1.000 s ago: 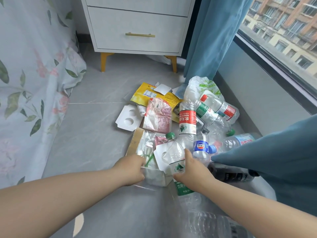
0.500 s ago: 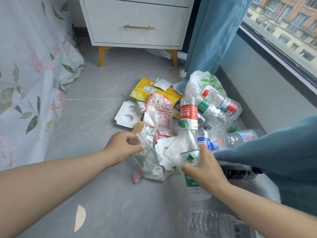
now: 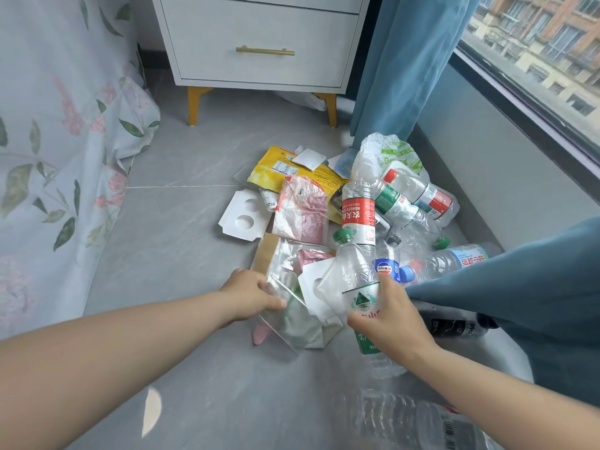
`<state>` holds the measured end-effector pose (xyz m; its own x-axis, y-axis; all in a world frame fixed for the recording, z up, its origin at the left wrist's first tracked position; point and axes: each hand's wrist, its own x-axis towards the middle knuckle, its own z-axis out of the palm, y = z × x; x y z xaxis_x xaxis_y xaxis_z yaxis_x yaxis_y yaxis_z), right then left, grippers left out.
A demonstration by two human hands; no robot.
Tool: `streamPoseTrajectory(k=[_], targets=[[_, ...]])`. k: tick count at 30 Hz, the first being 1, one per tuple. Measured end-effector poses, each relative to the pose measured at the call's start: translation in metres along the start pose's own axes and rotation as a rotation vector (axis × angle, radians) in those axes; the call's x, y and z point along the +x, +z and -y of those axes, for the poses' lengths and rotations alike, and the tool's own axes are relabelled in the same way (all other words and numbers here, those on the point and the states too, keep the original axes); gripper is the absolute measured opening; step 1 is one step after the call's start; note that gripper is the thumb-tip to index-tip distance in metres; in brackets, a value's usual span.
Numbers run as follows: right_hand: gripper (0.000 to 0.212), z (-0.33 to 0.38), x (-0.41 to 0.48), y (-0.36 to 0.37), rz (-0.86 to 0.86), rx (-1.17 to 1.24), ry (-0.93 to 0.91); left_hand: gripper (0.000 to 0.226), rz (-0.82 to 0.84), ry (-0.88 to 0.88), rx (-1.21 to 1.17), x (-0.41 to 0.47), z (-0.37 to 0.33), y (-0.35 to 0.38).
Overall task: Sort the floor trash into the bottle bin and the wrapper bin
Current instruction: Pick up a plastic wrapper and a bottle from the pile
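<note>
Both hands in the floor trash pile, one on a wrapper and one on a bottle.
Left hand (image 3: 251,295): fingers curled, pinching the edge of a clear plastic bag (image 3: 289,323) at the near edge of the pile on the grey floor (image 3: 181,254). Right hand (image 3: 391,319): wrapped round the labelled middle of a clear green-capped bottle (image 3: 352,271), cap pointing away from the person, body over a white card tray (image 3: 316,287). Just behind it is a red-label bottle (image 3: 357,216) — yellow wrapper (image 3: 276,167) farther back, white nightstand (image 3: 259,37) beyond.
</note>
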<state>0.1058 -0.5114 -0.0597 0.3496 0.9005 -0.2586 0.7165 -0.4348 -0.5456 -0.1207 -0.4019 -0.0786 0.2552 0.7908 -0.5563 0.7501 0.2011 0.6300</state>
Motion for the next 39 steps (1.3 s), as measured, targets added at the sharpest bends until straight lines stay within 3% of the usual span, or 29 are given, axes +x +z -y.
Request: streamPoseTrajectory(k=[5,12,18,20,25,28,30,33,35,39], targets=[[0.048,0.003,-0.001,-0.003,0.005,0.056,-0.005,0.016,-0.211,0.195,0.202,-0.012,-0.012,-0.001],[0.055,0.002,-0.001,-0.003,-0.01,0.057,-0.001,0.012,0.089,0.383,0.337,-0.016,-0.027,0.016],[0.047,-0.002,-0.001,-0.003,-0.005,0.048,-0.003,0.016,0.049,0.378,0.49,-0.013,-0.022,0.035],[0.048,-0.003,-0.001,-0.003,-0.006,0.051,-0.002,0.017,0.034,0.373,0.452,-0.013,-0.016,0.033],[0.047,-0.004,0.003,-0.004,-0.022,0.06,0.011,0.051,0.013,0.259,0.2,-0.021,-0.004,0.019],[0.048,-0.005,0.005,-0.005,-0.051,0.062,0.024,0.052,0.316,0.027,-0.036,-0.028,-0.003,-0.003],[0.05,-0.005,0.006,-0.007,-0.057,0.068,0.029,0.044,0.438,-0.022,-0.06,-0.032,-0.001,-0.016],[0.054,-0.002,0.004,-0.012,-0.06,0.074,0.03,0.046,0.42,-0.015,-0.119,-0.034,0.0,-0.024],[0.061,0.002,0.002,-0.016,-0.054,0.068,0.023,0.035,0.369,0.026,-0.175,-0.034,-0.005,-0.026],[0.065,0.006,0.001,-0.022,-0.076,0.096,-0.004,0.027,0.11,0.267,-0.134,-0.035,-0.027,-0.023]])
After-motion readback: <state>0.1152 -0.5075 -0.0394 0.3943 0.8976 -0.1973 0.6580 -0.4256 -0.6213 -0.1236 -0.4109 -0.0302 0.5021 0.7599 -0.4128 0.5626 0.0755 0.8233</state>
